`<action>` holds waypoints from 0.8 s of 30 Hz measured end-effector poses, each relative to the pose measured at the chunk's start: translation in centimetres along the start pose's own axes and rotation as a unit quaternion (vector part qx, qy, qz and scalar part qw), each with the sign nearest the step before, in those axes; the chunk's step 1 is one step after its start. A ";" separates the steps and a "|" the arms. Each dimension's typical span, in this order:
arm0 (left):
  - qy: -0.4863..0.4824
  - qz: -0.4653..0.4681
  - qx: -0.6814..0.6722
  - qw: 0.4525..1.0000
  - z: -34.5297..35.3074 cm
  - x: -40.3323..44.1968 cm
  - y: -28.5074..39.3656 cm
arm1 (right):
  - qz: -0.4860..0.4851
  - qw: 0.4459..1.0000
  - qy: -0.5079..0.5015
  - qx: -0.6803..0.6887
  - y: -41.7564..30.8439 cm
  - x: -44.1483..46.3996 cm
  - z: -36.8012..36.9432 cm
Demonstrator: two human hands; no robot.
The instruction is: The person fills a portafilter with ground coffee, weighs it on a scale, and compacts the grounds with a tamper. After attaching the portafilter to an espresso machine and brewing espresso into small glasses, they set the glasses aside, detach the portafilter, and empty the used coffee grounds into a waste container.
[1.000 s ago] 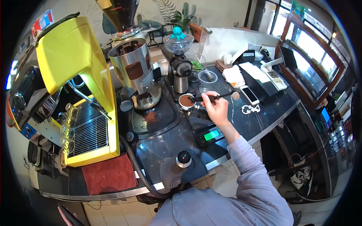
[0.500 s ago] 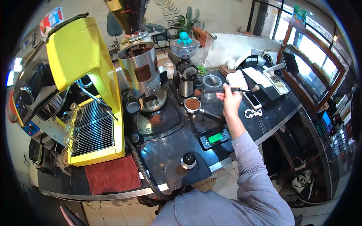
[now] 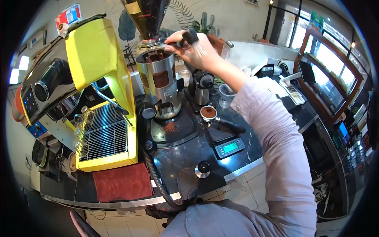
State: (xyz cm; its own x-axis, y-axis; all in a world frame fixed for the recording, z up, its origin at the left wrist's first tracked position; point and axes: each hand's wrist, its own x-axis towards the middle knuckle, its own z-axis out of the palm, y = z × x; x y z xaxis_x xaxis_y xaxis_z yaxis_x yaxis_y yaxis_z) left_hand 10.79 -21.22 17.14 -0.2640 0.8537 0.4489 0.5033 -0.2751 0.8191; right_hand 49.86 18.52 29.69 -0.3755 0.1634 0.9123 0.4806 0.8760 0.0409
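Note:
My right hand (image 3: 199,51) is raised at the upper right rim of a coffee grinder's steel doser (image 3: 167,85). Its fingers are closed around a brush (image 3: 190,36) with a black handle and pale bristles, blurred by motion. Dark grounds coat the doser's inside, and ground coffee (image 3: 169,127) is scattered on the mat below. Nearer me, a portafilter (image 3: 225,124) holds a basket of ground coffee (image 3: 208,112), its black handle pointing right. A digital scale (image 3: 229,147) with a lit display sits in front of it. My left hand is not visible.
A yellow espresso machine (image 3: 94,51) stands left, with a red cloth (image 3: 122,183) before it. A tamper (image 3: 203,168) rests on a dark mat at the counter's front edge. A hose (image 3: 156,177) runs nearby. A smaller grinder (image 3: 203,81) and clear cup (image 3: 226,96) stand behind the portafilter.
My right hand has moved up and left with the brush, from beside the clear cup to the doser's rim. The portafilter and scale stay on the counter as the view shifts slightly.

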 end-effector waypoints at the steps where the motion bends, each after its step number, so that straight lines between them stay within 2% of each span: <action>1: -0.004 -0.009 -0.008 1.000 0.0 0.1 -0.3 | 0.040 0.997 0.003 0.065 0.1 -0.3 -0.5; 2: -0.008 -0.017 -0.016 1.000 0.1 0.1 -0.6 | -0.003 0.998 0.048 0.048 0.0 -0.9 -1.1; 4: -0.029 -0.053 -0.038 0.997 1.5 1.0 -0.9 | 0.108 0.986 0.080 0.102 -2.6 -2.2 -3.8; 5: -0.076 -0.089 -0.043 0.992 2.5 2.0 -0.1 | 0.175 0.971 0.095 0.130 -3.1 -3.5 -4.8; 6: -0.040 0.018 -0.035 0.998 5.2 2.8 -0.7 | 0.214 0.956 0.120 0.161 -3.5 -5.1 -5.6; 7: -0.073 -0.025 -0.099 0.992 7.5 4.0 -2.4 | 0.285 0.922 0.128 0.230 -4.9 -6.8 -6.7; 8: -0.099 -0.035 -0.126 0.986 9.1 4.5 -3.0 | 0.300 0.905 0.156 0.259 -6.2 -8.5 -7.4; 9: -0.135 0.011 -0.012 0.991 11.0 5.2 -2.8 | 0.325 0.892 0.160 0.269 -7.3 -10.4 -8.2; 10: -0.179 0.036 0.039 0.982 13.3 5.6 -2.8 | 0.320 0.906 0.137 0.241 -7.9 -12.8 -9.0; 11: -0.212 0.051 0.010 0.976 15.8 5.8 -3.2 | 0.353 0.887 0.159 0.251 -9.6 -14.6 -9.3; 13: -0.271 0.082 0.072 0.956 19.8 5.9 -2.5 | 0.392 0.874 0.156 0.240 -11.9 -18.8 -9.7; 14: -0.270 0.084 0.079 0.956 21.6 5.7 -1.6 | 0.411 0.862 0.182 0.236 -13.2 -20.8 -9.3; 16: -0.295 0.054 0.074 0.951 24.2 5.3 -1.0 | 0.372 0.884 0.172 0.223 -15.5 -24.0 -8.4; 18: -0.298 0.078 0.102 0.946 25.9 4.9 -0.9 | 0.367 0.895 0.180 0.180 -18.3 -26.1 -6.5; 19: -0.297 0.092 0.107 0.944 26.5 4.6 -1.2 | 0.406 0.888 0.139 0.165 -19.9 -27.0 -6.2; 20: -0.297 0.106 0.112 0.942 26.9 4.4 -1.4 | 0.389 0.912 0.090 0.090 -20.7 -28.1 -5.6; 24: -0.304 0.079 0.116 0.942 26.3 3.9 -1.3 | 0.350 0.926 0.077 0.114 -22.3 -27.2 -4.7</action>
State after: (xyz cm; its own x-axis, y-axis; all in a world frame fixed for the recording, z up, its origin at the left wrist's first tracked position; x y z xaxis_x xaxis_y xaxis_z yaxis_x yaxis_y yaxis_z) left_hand 30.72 -5.88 8.42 0.3143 0.9249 0.2142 0.6813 -0.3768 0.6275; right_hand 53.10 -7.61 5.87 0.0913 0.6767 0.7306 0.3770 0.6556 -0.6543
